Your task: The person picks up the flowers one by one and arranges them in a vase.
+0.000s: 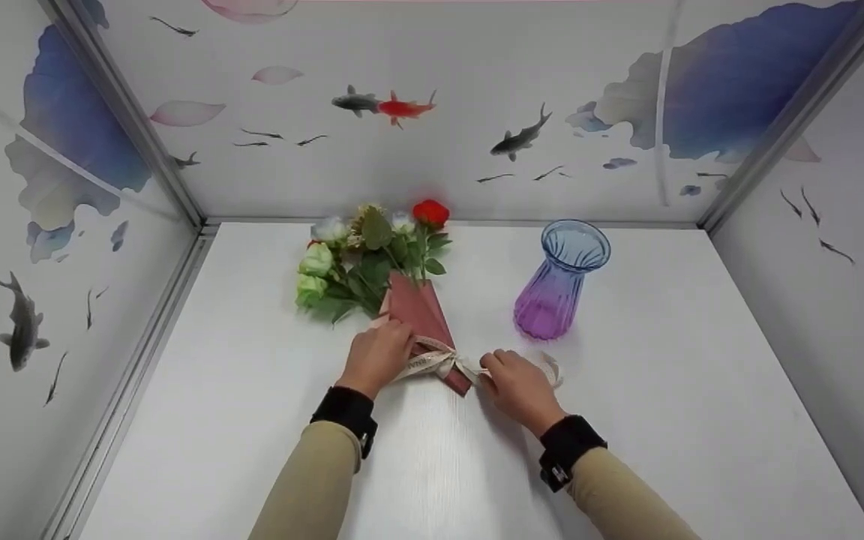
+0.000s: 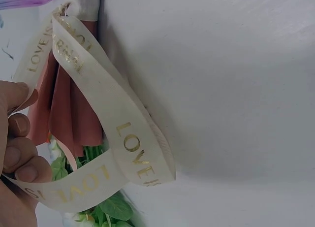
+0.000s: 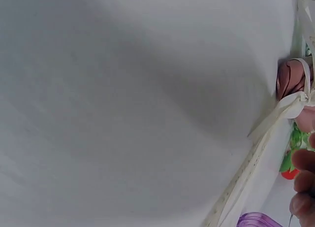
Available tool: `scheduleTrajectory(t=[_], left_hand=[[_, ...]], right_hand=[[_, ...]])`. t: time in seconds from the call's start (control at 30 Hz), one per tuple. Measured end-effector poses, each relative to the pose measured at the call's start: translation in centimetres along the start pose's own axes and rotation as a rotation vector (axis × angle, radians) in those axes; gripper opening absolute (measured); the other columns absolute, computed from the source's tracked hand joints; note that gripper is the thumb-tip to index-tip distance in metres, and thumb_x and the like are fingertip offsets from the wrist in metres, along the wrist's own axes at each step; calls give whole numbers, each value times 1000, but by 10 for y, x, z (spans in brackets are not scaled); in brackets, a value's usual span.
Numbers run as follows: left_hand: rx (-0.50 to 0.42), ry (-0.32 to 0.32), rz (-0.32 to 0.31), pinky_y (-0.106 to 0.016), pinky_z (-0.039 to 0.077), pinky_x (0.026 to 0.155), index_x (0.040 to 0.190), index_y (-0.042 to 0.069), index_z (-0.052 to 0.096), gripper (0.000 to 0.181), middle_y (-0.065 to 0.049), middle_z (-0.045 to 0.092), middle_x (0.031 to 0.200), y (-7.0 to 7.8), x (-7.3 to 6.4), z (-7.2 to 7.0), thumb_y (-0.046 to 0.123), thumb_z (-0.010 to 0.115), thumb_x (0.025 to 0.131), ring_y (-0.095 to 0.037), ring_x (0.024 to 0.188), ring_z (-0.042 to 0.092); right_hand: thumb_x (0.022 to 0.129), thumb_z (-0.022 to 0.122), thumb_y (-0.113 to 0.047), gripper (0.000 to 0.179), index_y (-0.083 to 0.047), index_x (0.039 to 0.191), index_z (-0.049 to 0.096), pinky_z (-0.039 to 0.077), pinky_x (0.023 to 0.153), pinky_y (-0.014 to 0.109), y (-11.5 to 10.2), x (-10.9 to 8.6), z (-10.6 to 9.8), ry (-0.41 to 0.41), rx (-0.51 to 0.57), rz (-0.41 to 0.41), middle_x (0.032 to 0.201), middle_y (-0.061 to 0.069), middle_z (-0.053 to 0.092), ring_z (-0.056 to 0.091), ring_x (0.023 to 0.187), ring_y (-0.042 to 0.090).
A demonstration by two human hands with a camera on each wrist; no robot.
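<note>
A bouquet (image 1: 376, 259) lies on the table, its stems wrapped in dusky red paper (image 1: 421, 307). A cream ribbon (image 2: 133, 143) with gold lettering is knotted round the narrow end of the wrap. To the left of the knot, my left hand (image 1: 378, 356) pinches one part of the ribbon, and a wide loop hangs from it in the left wrist view. My right hand (image 1: 520, 386) grips the ribbon on the other side with curled fingers (image 3: 304, 180). Beyond this hand a curled tail shows in the head view.
A ribbed glass vase (image 1: 559, 277), blue above and purple below, is to the right of the bouquet. Printed wall panels (image 1: 447, 165) with metal corner rails enclose the white table (image 1: 672, 405) at the back and both sides.
</note>
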State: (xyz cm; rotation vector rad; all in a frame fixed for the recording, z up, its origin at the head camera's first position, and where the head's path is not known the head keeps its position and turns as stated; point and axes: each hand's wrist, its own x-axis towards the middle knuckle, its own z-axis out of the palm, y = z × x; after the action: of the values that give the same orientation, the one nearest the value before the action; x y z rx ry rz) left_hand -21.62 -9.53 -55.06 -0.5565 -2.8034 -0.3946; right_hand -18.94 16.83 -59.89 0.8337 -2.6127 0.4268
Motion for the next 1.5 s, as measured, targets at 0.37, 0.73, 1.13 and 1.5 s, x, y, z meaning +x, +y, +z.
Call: scheduleTrajectory(t=[0.37, 0.73, 1.13, 1.5], left_hand=[[4, -19, -8, -49, 54, 55, 87, 9, 70, 15, -8, 66, 80, 0, -1, 0, 17, 68, 99, -31, 69, 67], [11, -69, -10, -46, 54, 54, 83, 9, 65, 21, -7, 65, 78, 0, 1, 3, 17, 63, 102, -28, 68, 66], [-9, -55, -11, -49, 54, 54, 83, 8, 66, 19, -7, 66, 77, 0, 1, 5, 17, 65, 100, -30, 67, 67], [-35, -127, -47, -49, 54, 57, 83, 10, 63, 23, -8, 66, 75, 2, 5, 6, 23, 66, 101, -30, 70, 68]], right_hand=[[91, 75, -8, 15, -7, 99, 62, 49, 60, 39, -7, -3, 14, -143, 23, 8, 84, 5, 52, 53, 74, 25], [94, 63, -1, 4, -3, 95, 60, 51, 57, 41, -11, 2, 18, -131, -117, -35, 86, 9, 53, 54, 72, 27], [91, 68, -1, 9, -3, 89, 59, 50, 61, 42, -12, 7, 19, -83, -125, -15, 81, 9, 54, 55, 70, 29], [96, 70, -9, 16, -8, 91, 55, 49, 59, 43, -18, 19, 7, -82, 134, 209, 72, 8, 61, 60, 67, 29]])
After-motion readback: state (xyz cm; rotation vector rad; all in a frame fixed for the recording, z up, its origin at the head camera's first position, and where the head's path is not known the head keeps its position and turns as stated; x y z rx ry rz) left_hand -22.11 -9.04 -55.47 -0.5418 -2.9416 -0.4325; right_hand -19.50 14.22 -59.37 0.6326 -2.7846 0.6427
